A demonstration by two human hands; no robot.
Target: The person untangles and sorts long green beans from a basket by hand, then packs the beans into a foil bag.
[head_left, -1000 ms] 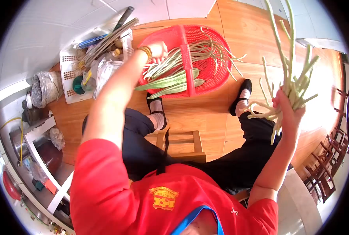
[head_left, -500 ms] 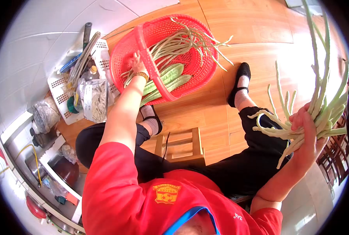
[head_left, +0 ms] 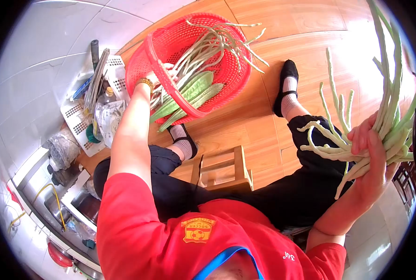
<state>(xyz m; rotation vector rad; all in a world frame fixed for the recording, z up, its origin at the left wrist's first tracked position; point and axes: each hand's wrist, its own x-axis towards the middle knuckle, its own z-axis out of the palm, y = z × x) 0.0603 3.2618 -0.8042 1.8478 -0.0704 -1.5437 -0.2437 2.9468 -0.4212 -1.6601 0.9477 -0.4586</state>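
My right hand [head_left: 373, 151] is closed around a bunch of long pale-green beans [head_left: 390, 102], whose ends stick out on both sides. My left hand [head_left: 160, 75] reaches into a red perforated basket [head_left: 231, 95], partly behind its handle. Its visible fingers look stretched out over the stem ends of more long beans [head_left: 196, 56], with nothing clearly gripped. Below these beans, two ridged green gourds [head_left: 196, 88] lie in the basket, their narrow ends poking past its near rim.
A white perforated crate [head_left: 79, 123] with sticks, a bottle and plastic packets stands left of the basket. A small wooden stool [head_left: 239, 163] is between my legs. My black shoe [head_left: 287, 74] rests on the wooden floor. A plastic-wrapped container [head_left: 63, 147] stands at the left.
The view has shifted, with the basket now farther left. My left hand has gone from a curled shape to stretched fingers under the handle. My right hand still holds its beans, farther right in view.
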